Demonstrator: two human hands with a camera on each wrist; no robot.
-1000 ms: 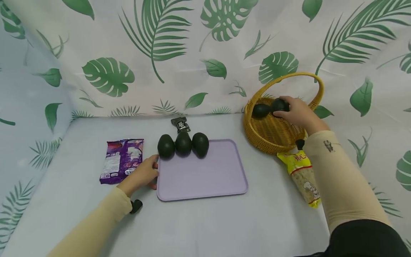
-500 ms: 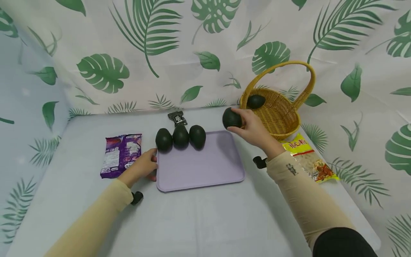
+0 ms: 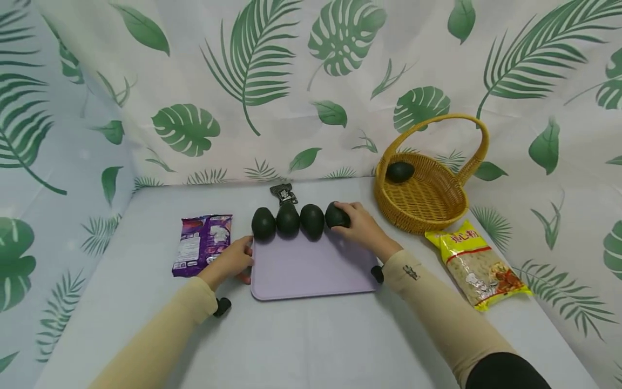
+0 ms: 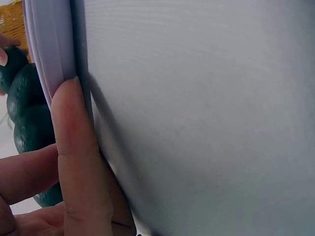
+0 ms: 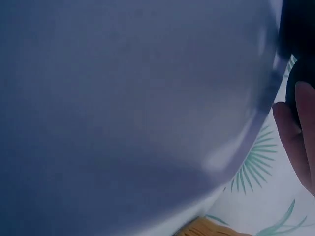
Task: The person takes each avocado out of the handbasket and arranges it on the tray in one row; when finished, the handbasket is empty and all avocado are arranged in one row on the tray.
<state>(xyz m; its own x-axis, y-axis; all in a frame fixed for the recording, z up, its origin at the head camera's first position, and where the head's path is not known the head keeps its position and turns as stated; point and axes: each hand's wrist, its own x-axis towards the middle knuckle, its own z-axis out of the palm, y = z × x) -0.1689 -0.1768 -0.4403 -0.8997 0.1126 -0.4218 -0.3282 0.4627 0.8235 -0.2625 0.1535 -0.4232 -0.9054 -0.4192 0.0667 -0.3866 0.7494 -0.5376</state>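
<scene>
A: Starting at the left, what do we have?

B: A purple packet (image 3: 201, 246) lying on the white table (image 3: 301, 346). Just right of it we see the left hand (image 3: 229, 260) against the left rim of the lilac tray (image 3: 313, 273). From the left wrist we see one finger straight along the outside of that rim, so we call the hand relaxed and touching, not clenched.

A: And on the tray?

B: Three avocados (image 3: 288, 220) stand side by side along its far edge. Behind the middle one we find a small black packet (image 3: 284, 193) on the table, by the back cloth (image 3: 272, 140) with its green leaves.

A: The right hand (image 3: 360, 227)?

B: Narrowed round a fourth avocado (image 3: 335, 215), thumb on the near side, fingers on the far side. That one sits at the right end of the row, just beside the third; we cannot tell whether it bears on the tray. The right wrist view is dark, and we get only some fingers at its edge.

A: Further right?

B: The wicker basket (image 3: 423, 208), its handle up, with a fifth avocado (image 3: 400, 172) at its far left side. Last, we have a yellow bag (image 3: 478, 267) lying slantwise on the table, in front of the basket and to its right.
</scene>
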